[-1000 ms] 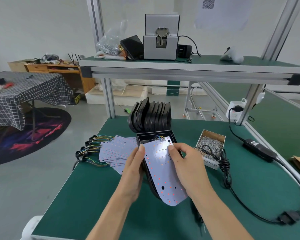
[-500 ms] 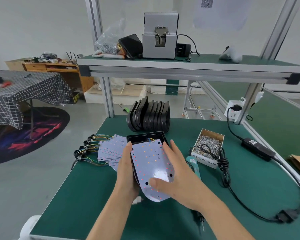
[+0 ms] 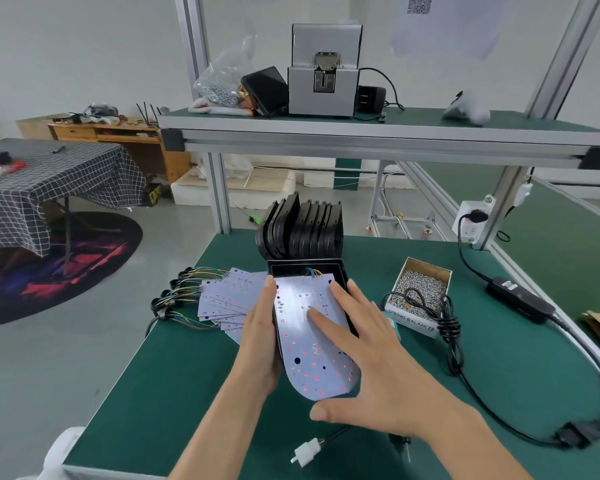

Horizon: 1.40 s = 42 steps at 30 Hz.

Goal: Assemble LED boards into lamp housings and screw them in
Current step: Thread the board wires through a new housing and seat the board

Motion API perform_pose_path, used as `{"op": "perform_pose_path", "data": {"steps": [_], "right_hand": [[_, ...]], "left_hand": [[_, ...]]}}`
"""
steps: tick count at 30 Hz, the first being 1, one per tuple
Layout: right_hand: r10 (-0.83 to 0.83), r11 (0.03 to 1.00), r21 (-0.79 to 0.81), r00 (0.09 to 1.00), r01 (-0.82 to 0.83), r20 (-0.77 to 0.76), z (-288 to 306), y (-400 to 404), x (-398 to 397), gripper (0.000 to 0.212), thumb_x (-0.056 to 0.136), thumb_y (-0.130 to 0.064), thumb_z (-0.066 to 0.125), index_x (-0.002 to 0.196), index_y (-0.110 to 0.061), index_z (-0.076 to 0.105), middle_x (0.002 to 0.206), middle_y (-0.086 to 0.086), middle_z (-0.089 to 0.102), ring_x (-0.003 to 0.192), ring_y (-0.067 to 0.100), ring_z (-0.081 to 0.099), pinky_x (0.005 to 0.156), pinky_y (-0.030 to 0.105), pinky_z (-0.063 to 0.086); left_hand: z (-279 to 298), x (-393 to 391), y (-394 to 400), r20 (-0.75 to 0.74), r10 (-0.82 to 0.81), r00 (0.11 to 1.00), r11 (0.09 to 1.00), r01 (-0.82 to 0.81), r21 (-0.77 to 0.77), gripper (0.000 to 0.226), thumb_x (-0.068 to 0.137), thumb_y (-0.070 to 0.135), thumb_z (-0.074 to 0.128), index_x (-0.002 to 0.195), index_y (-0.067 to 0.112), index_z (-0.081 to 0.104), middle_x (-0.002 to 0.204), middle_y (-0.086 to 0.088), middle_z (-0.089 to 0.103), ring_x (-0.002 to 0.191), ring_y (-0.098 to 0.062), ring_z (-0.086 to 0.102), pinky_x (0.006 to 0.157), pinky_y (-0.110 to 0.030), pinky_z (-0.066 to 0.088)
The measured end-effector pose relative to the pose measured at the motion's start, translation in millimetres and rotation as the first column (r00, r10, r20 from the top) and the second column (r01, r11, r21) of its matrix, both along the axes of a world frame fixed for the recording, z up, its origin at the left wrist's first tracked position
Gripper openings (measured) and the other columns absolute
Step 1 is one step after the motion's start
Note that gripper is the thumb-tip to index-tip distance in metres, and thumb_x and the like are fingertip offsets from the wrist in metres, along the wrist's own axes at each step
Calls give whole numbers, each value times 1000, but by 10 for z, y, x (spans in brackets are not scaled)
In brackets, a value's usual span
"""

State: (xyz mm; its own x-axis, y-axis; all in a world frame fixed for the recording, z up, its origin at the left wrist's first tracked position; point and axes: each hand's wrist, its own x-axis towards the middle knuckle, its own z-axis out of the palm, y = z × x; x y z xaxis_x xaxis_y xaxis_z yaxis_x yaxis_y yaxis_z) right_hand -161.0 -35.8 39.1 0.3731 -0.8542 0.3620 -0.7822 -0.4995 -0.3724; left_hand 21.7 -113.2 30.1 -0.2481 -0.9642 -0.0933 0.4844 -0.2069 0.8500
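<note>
Two bare forearms reach in from the bottom edge of the view, each ending in a bare hand. No sleeve shows on either arm; both are uncovered from the frame edge to the wrist. The left hand [image 3: 262,344] wears no glove, ring or band on the parts that show. The right hand [image 3: 378,368] is likewise ungloved, with no ring, watch or strap visible on its back or wrist. The fingernails that can be seen are short and plain. Nothing else of the person is in view.
</note>
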Motion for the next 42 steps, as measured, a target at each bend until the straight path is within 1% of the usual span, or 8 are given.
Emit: {"op": "perform_pose_path", "data": {"steps": [12, 18, 21, 25, 31, 37, 39, 42], "right_hand": [[-84, 978, -180, 991, 102, 105, -37, -149, 15, 98, 75, -77, 72, 155, -26, 48, 171, 3, 23, 161, 20, 10, 124, 39, 23], [-149, 971, -178, 986, 159, 70, -103, -149, 23, 98, 75, -81, 69, 156, -31, 46, 172, -2, 20, 161, 19, 6, 122, 45, 29], [-179, 968, -175, 983, 182, 37, -143, -125, 23, 96, 75, -83, 65, 157, -40, 40, 173, -11, 10, 161, 20, -1, 119, 44, 30], [-170, 975, -136, 984, 176, 55, -170, -77, 7, 96, 77, -80, 64, 160, -46, 30, 173, -16, -2, 160, 11, 3, 115, 41, 40], [-148, 973, -166, 984, 162, 97, -147, -13, 25, 95, 78, -73, 70, 160, -38, 35, 174, -10, 4, 151, 2, 30, 89, 22, 45], [-118, 976, -173, 987, 135, 104, -187, -37, -10, 95, 80, -64, 74, 161, -33, 35, 174, -9, 1, 154, 8, 27, 98, 27, 47], [-93, 978, -179, 991, 109, 95, -203, -45, -16, 95, 82, -62, 74, 161, -28, 35, 175, -6, 2, 155, 16, 28, 107, 34, 44], [-77, 978, -190, 995, 86, 56, -176, -59, -19, 95, 81, -62, 74, 160, -25, 37, 174, -5, 4, 145, 24, 38, 103, 39, 49]], "left_hand": [[80, -22, -96, 73, 13, 997, 999, -9, -48, 58, 101, 62, 46, 135, 20, 68, 135, -6, 70, 125, -26, 66, 104, -46, 50], [55, -33, -100, 111, 39, 993, 996, -29, -84, 49, 107, 52, 43, 132, 19, 67, 132, -7, 71, 124, -28, 67, 106, -49, 50], [49, -53, -90, 150, 104, 983, 985, -81, -153, 40, 102, 47, 47, 113, 17, 70, 117, -3, 75, 109, -25, 71, 98, -48, 53], [77, -70, -76, 253, 185, 949, 954, -111, -280, 24, 101, 37, 47, 88, 20, 58, 84, 1, 62, 78, -16, 55, 76, -39, 46], [67, -32, -65, 237, 113, 965, 954, -39, -298, 27, 103, 38, 48, 107, 16, 63, 114, -22, 65, 100, -24, 64, 96, -56, 52], [42, 7, -91, 257, 102, 961, 949, -16, -316, 22, 98, 34, 52, 115, 28, 66, 122, -5, 72, 120, -26, 65, 101, -47, 52], [29, 16, -85, 260, 70, 963, 952, 14, -307, 29, 91, 35, 58, 118, 28, 64, 125, -2, 71, 123, -25, 64, 101, -44, 51], [0, 32, -77, 267, 54, 962, 942, 40, -334, 43, 94, 28, 65, 134, 21, 53, 133, -2, 68, 128, -26, 63, 105, -46, 52]]}}
